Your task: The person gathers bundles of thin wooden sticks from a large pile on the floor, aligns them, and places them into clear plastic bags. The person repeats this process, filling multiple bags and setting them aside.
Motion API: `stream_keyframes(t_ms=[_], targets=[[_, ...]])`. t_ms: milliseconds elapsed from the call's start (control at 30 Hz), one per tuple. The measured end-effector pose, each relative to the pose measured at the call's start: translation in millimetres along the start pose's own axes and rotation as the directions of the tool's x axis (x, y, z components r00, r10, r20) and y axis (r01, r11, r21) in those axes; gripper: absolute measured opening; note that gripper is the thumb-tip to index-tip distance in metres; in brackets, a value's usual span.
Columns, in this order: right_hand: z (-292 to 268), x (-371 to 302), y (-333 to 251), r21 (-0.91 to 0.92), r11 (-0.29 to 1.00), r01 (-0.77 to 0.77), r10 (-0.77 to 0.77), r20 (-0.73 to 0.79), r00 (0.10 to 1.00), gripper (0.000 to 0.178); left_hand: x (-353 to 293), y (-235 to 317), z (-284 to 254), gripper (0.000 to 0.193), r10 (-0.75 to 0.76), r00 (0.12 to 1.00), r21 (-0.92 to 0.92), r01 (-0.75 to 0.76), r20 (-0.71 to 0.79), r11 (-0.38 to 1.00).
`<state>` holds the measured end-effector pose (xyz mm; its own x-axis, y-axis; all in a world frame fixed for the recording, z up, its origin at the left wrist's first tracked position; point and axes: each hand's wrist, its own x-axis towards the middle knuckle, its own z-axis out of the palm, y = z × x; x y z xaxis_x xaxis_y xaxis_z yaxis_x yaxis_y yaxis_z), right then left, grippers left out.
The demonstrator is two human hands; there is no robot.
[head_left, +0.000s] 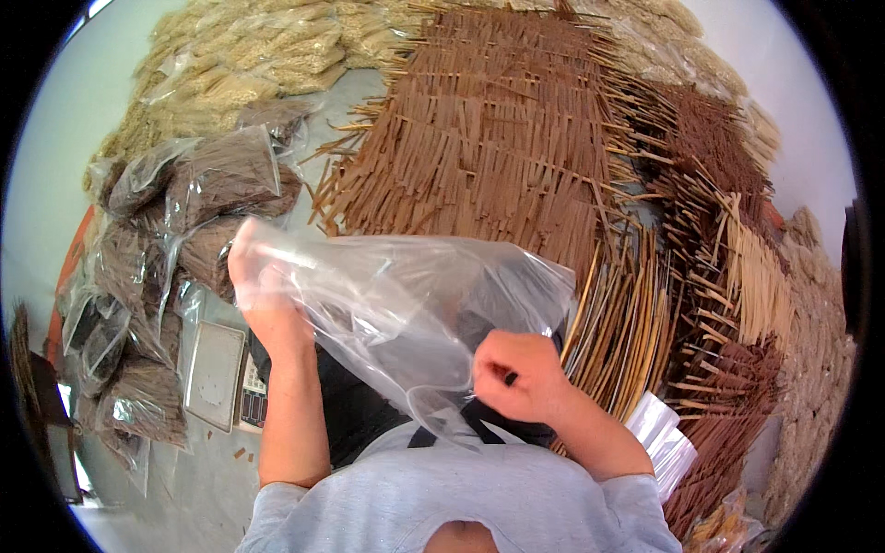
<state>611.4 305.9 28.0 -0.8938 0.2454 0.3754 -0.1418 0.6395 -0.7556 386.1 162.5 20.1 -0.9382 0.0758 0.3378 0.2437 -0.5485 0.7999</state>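
A large clear plastic bag point(396, 295) is stretched across the space in front of my body, and nothing shows inside it. My left hand point(263, 276) is up at the bag's left end, inside or behind the film; blur and plastic obscure its fingers. My right hand point(521, 376) is curled closed on the bag's near right edge, with the film bunching beside it. Beyond the bag lies a wide layer of brown incense-like sticks point(489, 138), with a bundle of longer thin tan sticks point(622, 313) to the right.
Filled clear bags of brown material point(221, 175) are piled at the left. A scale point(217, 376) with a keypad stands beside my left forearm. Pale bagged bundles point(249, 55) line the back. Stacked dark red sticks point(728, 433) and folded clear plastic point(662, 433) lie at the right.
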Motion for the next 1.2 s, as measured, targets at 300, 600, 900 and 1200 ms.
stream_keyframes(t_ms=[300, 600, 900, 1200], targets=[[5.5, 84.7, -23.5, -0.202, 0.976, 0.076, -0.143, -0.339, 0.93, 0.018, -14.7, 24.6, 15.2, 0.023, 0.084, 0.745, 0.389, -0.437, 0.661, 0.811], [-34.2, 125.8, -2.8, 0.233, 0.954, 0.188, -0.016, -0.587, 0.81, 0.011, 17.8, 47.7, 1.7, 0.025, -0.101, 0.966, 0.511, -0.035, 0.236, 0.859], [14.9, 85.0, 17.1, -0.005, 0.97, -0.242, 0.238, -0.166, 0.957, 0.031, -39.6, 0.8, -21.5, 0.016, -0.522, 0.822, 0.089, 0.517, 0.226, 0.852], [61.4, 68.7, 20.0, -0.132, 0.99, -0.046, 0.027, -0.145, 0.989, 0.016, -82.2, -23.7, -7.2, 0.028, -0.756, 0.593, 0.182, 0.74, 0.277, 0.648]])
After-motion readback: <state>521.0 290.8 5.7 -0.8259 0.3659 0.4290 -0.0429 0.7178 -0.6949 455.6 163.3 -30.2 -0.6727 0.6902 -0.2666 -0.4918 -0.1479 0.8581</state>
